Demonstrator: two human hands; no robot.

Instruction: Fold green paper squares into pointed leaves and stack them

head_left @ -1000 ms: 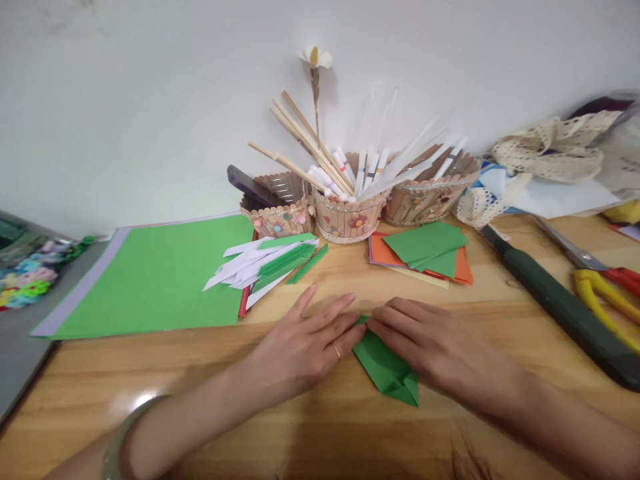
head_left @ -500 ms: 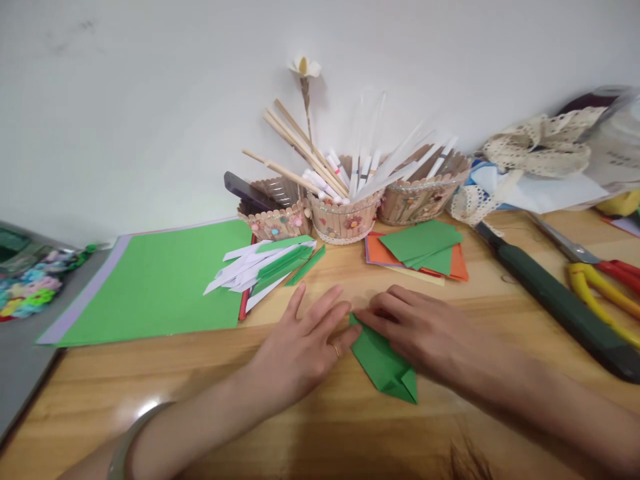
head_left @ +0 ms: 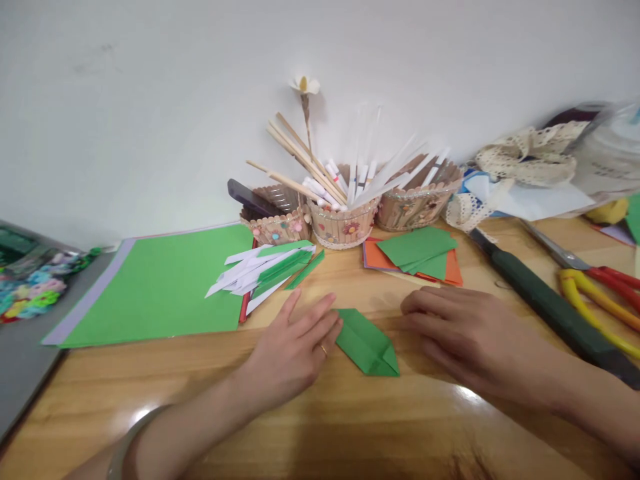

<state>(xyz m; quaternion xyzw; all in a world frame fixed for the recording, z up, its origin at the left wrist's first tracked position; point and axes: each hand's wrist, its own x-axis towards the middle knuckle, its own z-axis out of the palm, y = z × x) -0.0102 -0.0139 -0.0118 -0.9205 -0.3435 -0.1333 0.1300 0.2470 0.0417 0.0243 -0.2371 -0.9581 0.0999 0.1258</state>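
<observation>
A folded green paper piece [head_left: 366, 341] lies flat on the wooden table [head_left: 320, 420] between my hands. My left hand [head_left: 290, 347] rests flat with fingers stretched out, its fingertips touching the paper's left edge; a ring is on one finger. My right hand [head_left: 465, 333] lies palm down to the right of the paper, fingers loosely spread and apart from it, holding nothing.
A large green sheet [head_left: 155, 287] lies at left beside white and green paper strips [head_left: 260, 270]. Three craft-stick baskets [head_left: 343, 223] with sticks stand at the wall, green and orange squares [head_left: 417, 253] before them. A dark knife [head_left: 545, 303], scissors [head_left: 595, 287] and lace [head_left: 525, 157] are at right.
My right hand has lifted off the folded green paper and moved right, leaving it uncovered. My left hand stays at its left edge. The view shifted slightly.
</observation>
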